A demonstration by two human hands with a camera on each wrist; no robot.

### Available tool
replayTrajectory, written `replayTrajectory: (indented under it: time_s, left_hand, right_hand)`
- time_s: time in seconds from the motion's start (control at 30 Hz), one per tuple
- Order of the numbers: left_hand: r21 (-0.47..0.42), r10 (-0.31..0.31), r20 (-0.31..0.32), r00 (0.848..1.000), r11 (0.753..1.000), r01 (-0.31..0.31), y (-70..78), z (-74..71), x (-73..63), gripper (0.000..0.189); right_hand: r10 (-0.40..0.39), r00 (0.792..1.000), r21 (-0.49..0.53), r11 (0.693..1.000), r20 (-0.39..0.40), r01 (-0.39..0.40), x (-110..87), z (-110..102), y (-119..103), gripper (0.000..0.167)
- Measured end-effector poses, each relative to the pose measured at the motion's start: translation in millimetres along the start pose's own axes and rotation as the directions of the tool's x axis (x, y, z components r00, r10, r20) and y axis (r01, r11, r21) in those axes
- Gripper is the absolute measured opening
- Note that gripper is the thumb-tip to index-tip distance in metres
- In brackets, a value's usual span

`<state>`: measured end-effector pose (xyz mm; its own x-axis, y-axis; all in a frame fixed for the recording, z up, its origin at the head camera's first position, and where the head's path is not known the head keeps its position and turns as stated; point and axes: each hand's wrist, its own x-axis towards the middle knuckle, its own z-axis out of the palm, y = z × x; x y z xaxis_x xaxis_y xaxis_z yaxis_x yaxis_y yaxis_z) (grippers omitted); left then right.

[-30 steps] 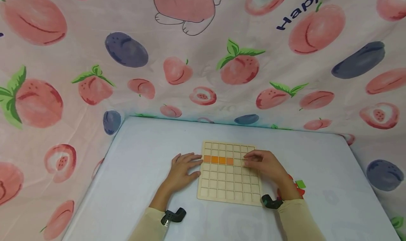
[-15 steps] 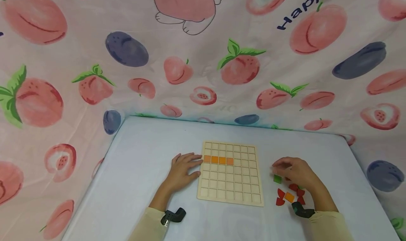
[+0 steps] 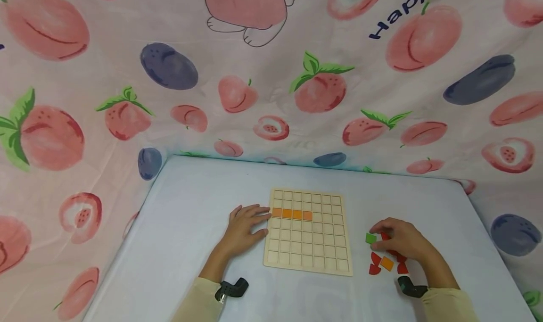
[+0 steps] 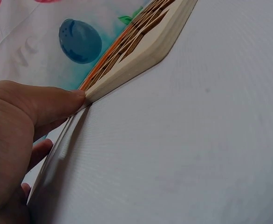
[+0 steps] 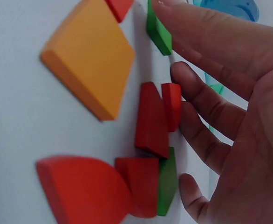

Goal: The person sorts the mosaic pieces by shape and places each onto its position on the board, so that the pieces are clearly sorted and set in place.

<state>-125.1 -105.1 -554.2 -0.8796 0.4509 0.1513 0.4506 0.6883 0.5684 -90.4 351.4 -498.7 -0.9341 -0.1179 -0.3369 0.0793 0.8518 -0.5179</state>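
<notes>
I see the right hand (image 3: 400,239) pinch a green square (image 3: 370,238) on the counter (image 3: 212,185), right of the board (image 3: 308,268). It looks light, hard and smooth: hold its sides. The left hand (image 3: 243,230), spread out, touches the board.

Wooden grid board (image 3: 308,256): pale, square, seven by seven recessed cells, flat on the tabletop. Third row from far side: four orange tiles (image 3: 292,214) fill the leftmost cells, end two paler than middle two. Well apart, right of board: green square tile (image 3: 371,238), flat; orange square tile (image 3: 387,263), flat, set diagonally; red rounded-edge pieces (image 3: 374,269) scattered around it. Second green piece (image 5: 167,182) touches a red one, partly hidden.
</notes>
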Motion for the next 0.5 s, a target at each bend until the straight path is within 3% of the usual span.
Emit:
replayTrajectory:
  time_s: [0.5]
  left_hand:
    - [-0.022,0.022,0.000,1.000,0.999,-0.022,-1.5,-1.7,0.0,0.045]
  right_hand:
    - [0.009,1.000,-0.031,0.999,-0.020,-0.009,5.2,6.1,1.1,0.039]
